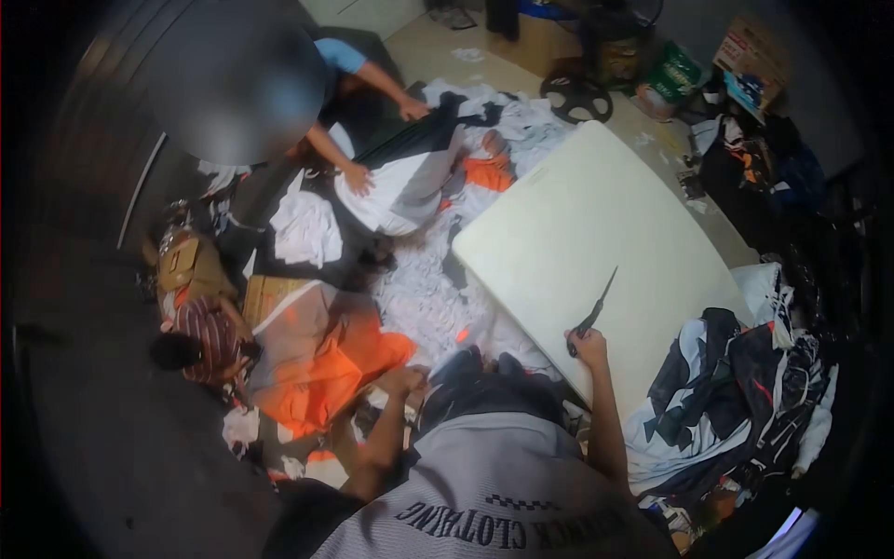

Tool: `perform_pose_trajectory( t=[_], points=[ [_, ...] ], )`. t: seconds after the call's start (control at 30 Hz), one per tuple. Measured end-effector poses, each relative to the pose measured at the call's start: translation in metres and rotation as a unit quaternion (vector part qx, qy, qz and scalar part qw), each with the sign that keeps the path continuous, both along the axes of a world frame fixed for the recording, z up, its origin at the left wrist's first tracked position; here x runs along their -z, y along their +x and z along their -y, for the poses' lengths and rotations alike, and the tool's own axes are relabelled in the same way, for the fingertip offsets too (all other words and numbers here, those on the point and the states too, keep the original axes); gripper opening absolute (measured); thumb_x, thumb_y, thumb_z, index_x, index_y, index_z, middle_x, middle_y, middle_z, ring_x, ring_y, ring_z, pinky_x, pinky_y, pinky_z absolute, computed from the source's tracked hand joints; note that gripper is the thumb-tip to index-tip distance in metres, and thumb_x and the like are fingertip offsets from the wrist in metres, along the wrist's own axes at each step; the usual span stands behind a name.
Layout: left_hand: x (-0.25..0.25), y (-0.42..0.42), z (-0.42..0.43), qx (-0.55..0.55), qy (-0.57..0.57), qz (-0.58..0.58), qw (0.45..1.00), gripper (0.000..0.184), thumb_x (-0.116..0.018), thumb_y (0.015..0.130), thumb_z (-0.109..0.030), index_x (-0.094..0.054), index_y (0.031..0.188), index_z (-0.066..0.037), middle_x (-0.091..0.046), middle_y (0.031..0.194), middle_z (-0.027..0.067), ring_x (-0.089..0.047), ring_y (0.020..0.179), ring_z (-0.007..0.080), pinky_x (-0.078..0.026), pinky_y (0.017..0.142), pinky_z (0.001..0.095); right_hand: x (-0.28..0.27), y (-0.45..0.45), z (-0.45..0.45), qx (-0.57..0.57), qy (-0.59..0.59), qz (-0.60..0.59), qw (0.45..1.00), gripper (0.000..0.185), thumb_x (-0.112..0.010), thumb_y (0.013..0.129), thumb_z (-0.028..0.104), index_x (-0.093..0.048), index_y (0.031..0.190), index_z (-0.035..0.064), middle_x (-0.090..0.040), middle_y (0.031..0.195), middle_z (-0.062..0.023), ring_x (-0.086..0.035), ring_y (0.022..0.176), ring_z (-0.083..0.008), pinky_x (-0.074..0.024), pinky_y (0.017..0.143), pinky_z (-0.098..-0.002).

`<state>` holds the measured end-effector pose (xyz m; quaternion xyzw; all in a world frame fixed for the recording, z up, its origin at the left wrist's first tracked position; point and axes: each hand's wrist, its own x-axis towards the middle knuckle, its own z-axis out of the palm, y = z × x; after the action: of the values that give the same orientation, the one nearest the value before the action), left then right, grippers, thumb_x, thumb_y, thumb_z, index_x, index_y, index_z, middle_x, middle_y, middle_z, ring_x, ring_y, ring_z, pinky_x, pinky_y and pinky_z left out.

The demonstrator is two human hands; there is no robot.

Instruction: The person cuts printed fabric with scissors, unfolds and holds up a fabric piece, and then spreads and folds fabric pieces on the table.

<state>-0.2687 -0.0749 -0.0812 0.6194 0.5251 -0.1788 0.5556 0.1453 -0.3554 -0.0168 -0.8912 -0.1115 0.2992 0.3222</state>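
My right hand (589,346) grips a pair of dark scissors (596,310) by the handles. Their blades look closed and point up and away over the pale tabletop (587,214). Fingers curled, my left hand (404,380) is beside the orange end of a grey-and-orange cloth (321,359). Whether it pinches some cloth is too unclear to make out. Loose white fabric (424,289) lies in a heap just beyond my legs.
Across the heap, a co-worker's hands (358,179) handle a white, black and green cloth (410,182). Another person in a striped shirt (205,335) sits at left near a cardboard box (194,268). Dark and white garments (717,391) pile up at right. A black wheel-like object (577,96) lies behind the table.
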Motion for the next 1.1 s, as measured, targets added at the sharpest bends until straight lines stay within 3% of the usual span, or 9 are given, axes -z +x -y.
perform_pose_trajectory(
  t=[0.1,0.37,0.57,0.73,0.83,0.9,1.0,1.07,1.1],
  points=[
    [-0.003,-0.025,0.004,-0.050,0.028,-0.027,0.998,0.026,-0.049,0.097,-0.020,-0.061,0.118,-0.011,-0.057,0.072,0.0008,-0.051,0.061,0.0116,-0.042,0.056,0.0265,0.014,-0.015,-0.003,-0.013,0.068,0.011,0.998,0.044,-0.076,0.076,0.038,-0.060,0.068,-0.0022,-0.060,0.059,-0.0131,-0.056,0.053,-0.0271,-0.0475,0.055,-0.0363],
    [0.022,-0.054,0.039,-0.120,0.080,-0.043,0.989,0.026,-0.049,0.097,-0.019,-0.060,0.118,-0.009,-0.057,0.073,0.0013,-0.050,0.061,0.0110,-0.041,0.057,0.0249,0.001,-0.019,-0.025,0.069,0.053,0.131,0.987,0.025,-0.071,0.080,0.023,-0.062,0.080,0.0005,-0.059,0.063,-0.0090,-0.055,0.056,-0.0216,-0.0476,0.058,-0.0326],
    [0.025,-0.055,-0.029,-0.119,0.077,-0.024,0.990,0.026,-0.048,0.097,-0.018,-0.060,0.118,-0.008,-0.057,0.074,0.0017,-0.049,0.062,0.0105,-0.041,0.057,0.0237,-0.013,-0.056,-0.039,0.131,0.087,0.190,0.969,0.019,-0.067,0.081,0.018,-0.061,0.089,0.0010,-0.058,0.068,-0.0074,-0.054,0.060,-0.0207,-0.0474,0.061,-0.0312],
    [0.041,-0.078,-0.105,-0.079,0.013,-0.010,0.997,0.026,-0.048,0.097,-0.018,-0.059,0.118,-0.007,-0.056,0.074,0.0021,-0.048,0.062,0.0102,-0.040,0.057,0.0227,-0.013,-0.105,-0.080,0.110,0.077,0.198,0.971,0.014,-0.064,0.080,0.013,-0.061,0.090,0.0023,-0.057,0.069,-0.0082,-0.052,0.058,-0.0186,-0.0468,0.060,-0.0299],
    [0.045,-0.096,-0.164,-0.060,-0.016,0.006,0.998,0.026,-0.048,0.098,-0.017,-0.059,0.118,-0.007,-0.056,0.075,0.0023,-0.048,0.062,0.0099,-0.040,0.057,0.0221,0.050,-0.130,-0.106,0.088,0.080,0.164,0.979,0.010,-0.060,0.081,0.011,-0.062,0.087,0.0027,-0.058,0.069,-0.0068,-0.051,0.057,-0.0162,-0.0463,0.057,-0.0299],
    [0.036,-0.096,-0.210,-0.056,-0.018,0.040,0.997,0.026,-0.048,0.098,-0.017,-0.059,0.119,-0.007,-0.056,0.075,0.0024,-0.048,0.062,0.0098,-0.040,0.057,0.0217,0.062,-0.153,-0.144,0.105,0.109,0.046,0.988,0.010,-0.059,0.081,0.012,-0.064,0.084,0.0032,-0.059,0.069,-0.0049,-0.051,0.057,-0.0142,-0.0452,0.054,-0.0289],
    [-0.004,-0.051,-0.289,-0.069,0.006,0.204,0.976,0.026,-0.047,0.098,-0.017,-0.058,0.119,-0.006,-0.056,0.075,0.0026,-0.048,0.062,0.0095,-0.039,0.057,0.0211,0.003,-0.183,-0.225,0.082,0.099,-0.027,0.991,0.011,-0.061,0.082,0.013,-0.066,0.084,0.0030,-0.060,0.070,-0.0037,-0.052,0.058,-0.0123,-0.0438,0.055,-0.0258],
    [-0.108,0.018,-0.329,-0.062,0.018,0.364,0.929,0.026,-0.047,0.098,-0.016,-0.058,0.119,-0.006,-0.056,0.075,0.0027,-0.047,0.062,0.0094,-0.039,0.057,0.0207,-0.023,-0.190,-0.257,0.045,0.103,-0.054,0.992,0.013,-0.063,0.084,0.015,-0.067,0.085,0.0033,-0.060,0.068,-0.0030,-0.051,0.057,-0.0119,-0.0424,0.056,-0.0242],
    [-0.208,0.055,-0.330,-0.030,0.026,0.421,0.906,0.027,-0.047,0.097,-0.014,-0.058,0.120,-0.006,-0.056,0.076,0.0030,-0.048,0.064,0.0102,-0.040,0.061,0.0215,-0.028,-0.192,-0.268,0.027,0.114,-0.058,0.991,0.014,-0.064,0.085,0.017,-0.067,0.085,0.0036,-0.060,0.067,-0.0024,-0.051,0.056,-0.0120,-0.0419,0.056,-0.0241]
  ],
)
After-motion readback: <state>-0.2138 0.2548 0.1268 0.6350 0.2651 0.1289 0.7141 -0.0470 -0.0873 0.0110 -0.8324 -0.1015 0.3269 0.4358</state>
